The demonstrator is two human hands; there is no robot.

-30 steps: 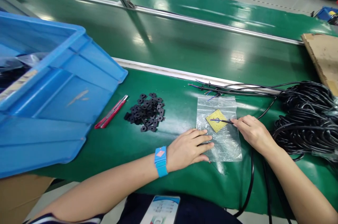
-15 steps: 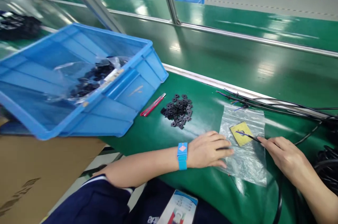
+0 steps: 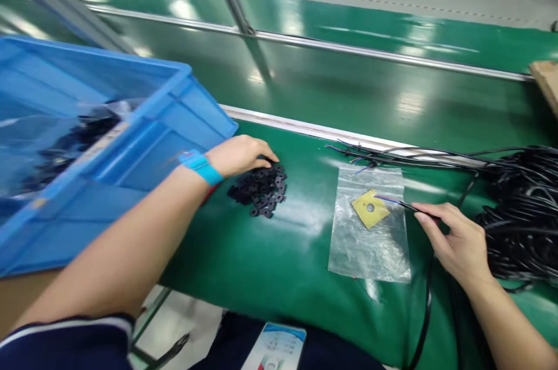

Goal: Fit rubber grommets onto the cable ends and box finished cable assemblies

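My left hand (image 3: 244, 155), wearing a blue wrist strap (image 3: 201, 167), reaches over the far edge of a pile of small black parts with holes (image 3: 261, 193). Its fingers are bent together at the pile's top; whatever lies between the fingertips is hidden. My right hand (image 3: 457, 236) pinches a black cable (image 3: 412, 205) near its end, where thin coloured wires (image 3: 386, 198) stick out to the left. The wire tips reach over a yellow square plate with a round hole (image 3: 370, 216), which lies on a clear plastic bag (image 3: 368, 257) on the green table.
A large blue crate (image 3: 174, 120) with bagged black parts (image 3: 78, 137) stands at the left. Other cables (image 3: 392, 155) lie along the white rail (image 3: 283, 121). A big coil of black cable (image 3: 523, 219) is at the right. Something red (image 3: 210, 193) shows beneath my left forearm.
My left hand has moved left from the plastic bag to the black parts. My right hand still holds the cable over the yellow plate. The view has shifted right.
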